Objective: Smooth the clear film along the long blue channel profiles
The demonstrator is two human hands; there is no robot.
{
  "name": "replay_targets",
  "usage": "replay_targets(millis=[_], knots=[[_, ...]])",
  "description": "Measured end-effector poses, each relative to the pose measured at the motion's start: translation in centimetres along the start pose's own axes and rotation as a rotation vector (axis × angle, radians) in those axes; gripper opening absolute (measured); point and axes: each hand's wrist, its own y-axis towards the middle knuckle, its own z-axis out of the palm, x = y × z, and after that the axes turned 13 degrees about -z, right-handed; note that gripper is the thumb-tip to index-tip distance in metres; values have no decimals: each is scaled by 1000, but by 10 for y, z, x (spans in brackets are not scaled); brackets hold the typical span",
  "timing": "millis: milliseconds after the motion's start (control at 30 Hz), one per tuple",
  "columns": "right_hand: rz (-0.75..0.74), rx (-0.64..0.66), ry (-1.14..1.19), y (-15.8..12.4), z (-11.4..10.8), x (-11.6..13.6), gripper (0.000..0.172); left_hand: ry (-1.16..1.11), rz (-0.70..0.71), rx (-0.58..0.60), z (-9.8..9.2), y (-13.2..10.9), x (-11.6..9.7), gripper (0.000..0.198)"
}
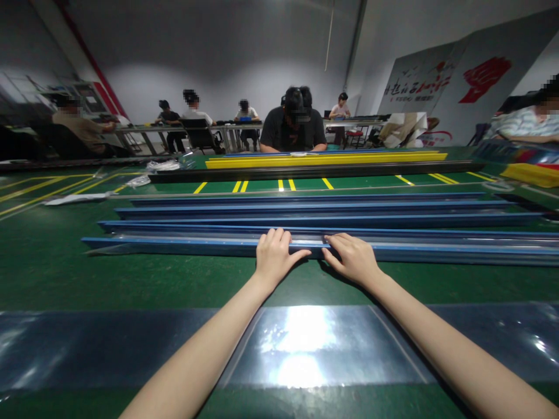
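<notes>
A long blue channel-shaped strip [209, 247] lies across the green table in front of me, its trough facing up. My left hand [274, 256] hooks its fingers over the near wall, with the thumb stretched along the front side. Close by on the right, my right hand [353, 257] grips the same wall, fingertips inside the trough and thumb on the outer face. A short stretch of the strip shows between both thumbs. Behind it, more blue channel strips [305, 220] lie roughly parallel.
Nearest me, a shiny clear plastic sheet [345, 337] spans the green table [131, 285]. Farther off lie a black strip [262, 173], a yellow strip [327, 158] and crumpled clear plastic [163, 166]. A person [293, 125] sits opposite; several others work at tables behind.
</notes>
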Motion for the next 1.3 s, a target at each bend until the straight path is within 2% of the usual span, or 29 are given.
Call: replay_targets(millis=[400,633,1000,1300], knots=[[-55,46,13,-1,-2,-2,33,6,76,41,0,0,-1,40],[-54,111,49,2,-6,-3,33,-4,193,83,0,0,-2,31],[-7,268,219,8,-25,-7,21,-8,142,51,2,0,-1,38],[98,185,241,18,-30,8,15,12,111,32,1,0,-1,39]])
